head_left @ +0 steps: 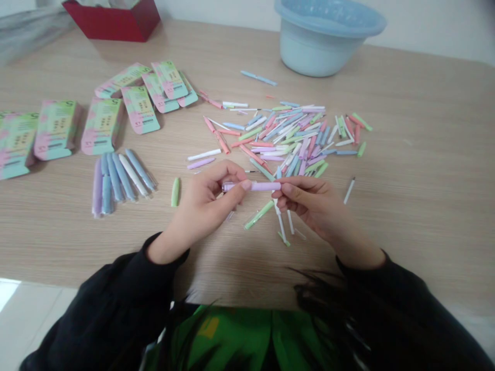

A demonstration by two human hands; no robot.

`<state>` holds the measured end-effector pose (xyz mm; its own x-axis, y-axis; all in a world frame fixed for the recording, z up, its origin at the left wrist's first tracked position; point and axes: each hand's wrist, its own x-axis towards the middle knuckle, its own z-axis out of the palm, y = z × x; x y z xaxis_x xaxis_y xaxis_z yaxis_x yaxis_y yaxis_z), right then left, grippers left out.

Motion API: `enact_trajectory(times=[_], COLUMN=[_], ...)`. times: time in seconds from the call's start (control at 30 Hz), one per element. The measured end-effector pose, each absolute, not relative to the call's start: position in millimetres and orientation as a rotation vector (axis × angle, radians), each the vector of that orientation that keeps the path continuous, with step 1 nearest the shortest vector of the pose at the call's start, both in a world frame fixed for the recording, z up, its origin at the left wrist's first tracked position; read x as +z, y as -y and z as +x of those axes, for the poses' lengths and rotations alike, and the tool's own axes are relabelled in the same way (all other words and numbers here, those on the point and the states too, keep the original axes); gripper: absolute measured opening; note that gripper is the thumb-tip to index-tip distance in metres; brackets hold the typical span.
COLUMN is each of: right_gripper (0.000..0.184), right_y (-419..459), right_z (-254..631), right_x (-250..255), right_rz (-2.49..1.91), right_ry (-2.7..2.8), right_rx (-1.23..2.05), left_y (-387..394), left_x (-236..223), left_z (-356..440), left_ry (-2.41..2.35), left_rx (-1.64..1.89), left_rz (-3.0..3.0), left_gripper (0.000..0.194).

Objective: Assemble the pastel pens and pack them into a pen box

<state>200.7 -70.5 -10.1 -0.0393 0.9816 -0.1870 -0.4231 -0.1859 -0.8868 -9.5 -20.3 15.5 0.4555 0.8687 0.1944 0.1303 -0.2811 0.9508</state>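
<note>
Between my two hands lies a lilac pen point(265, 186), held level above the table. My left hand point(212, 198) is closed round its left part, which has a clear end, with the thumb on top. The fingertips of my right hand point(309, 203) pinch the pen's right end. Just behind the hands spreads a heap of pen parts point(286, 134) in pink, blue, lilac, green and white. A green pen with a clear cap point(258, 215) lies below, between the hands. A green pen piece point(175, 192) rests left of my left hand.
A row of pens point(124, 175) lies at the left. Several pink-and-green packets point(102, 126) stand or lie behind them. At the back are a red box point(116, 23) and a blue basin point(320, 46). A blue pen part point(258, 78) lies before the basin.
</note>
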Motion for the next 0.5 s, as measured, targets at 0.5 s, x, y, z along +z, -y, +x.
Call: enact_trajectory(times=[0.5], right_gripper=[0.017], right_y=[71.6], right_z=[198.6], right_x=[-8.9], right_rz=[-0.988], right_ry=[0.799], right_rx=[1.59], left_y=[21.1], left_x=[23.9], left_z=[-12.0], left_ry=[-1.004], left_rx=[0.97], left_rz=[1.741], left_gripper=[0.009])
